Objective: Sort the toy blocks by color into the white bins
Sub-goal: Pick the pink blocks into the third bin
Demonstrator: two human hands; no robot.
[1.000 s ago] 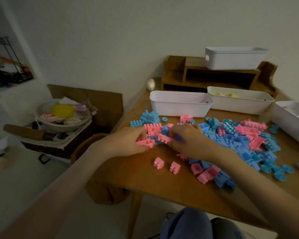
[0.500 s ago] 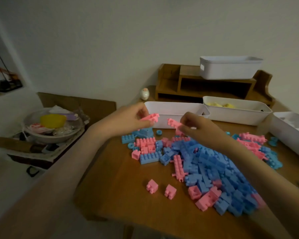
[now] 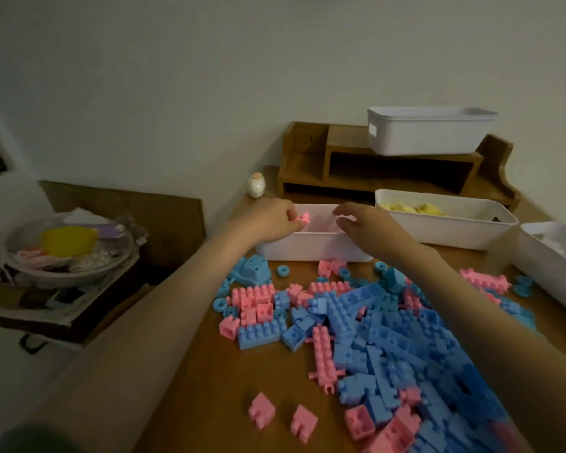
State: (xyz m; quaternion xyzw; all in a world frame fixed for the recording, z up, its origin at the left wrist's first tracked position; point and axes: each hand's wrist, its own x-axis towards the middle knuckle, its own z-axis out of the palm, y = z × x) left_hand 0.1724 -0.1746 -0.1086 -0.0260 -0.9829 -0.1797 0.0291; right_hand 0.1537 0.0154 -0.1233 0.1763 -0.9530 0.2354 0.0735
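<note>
Pinching a pink block (image 3: 302, 220) between thumb and curled fingers, the left hand (image 3: 270, 220) hangs over the white bin (image 3: 307, 248) at the centre of the frame. The right hand (image 3: 373, 228) hovers over the same bin with fingers bent, and I cannot tell whether it grips anything. Below them, a heap of blue and pink blocks (image 3: 389, 338) covers the desk (image 3: 226, 371) toward the lower right, and a second bin (image 3: 438, 233) at right centre holds yellow blocks (image 3: 412, 209).
</note>
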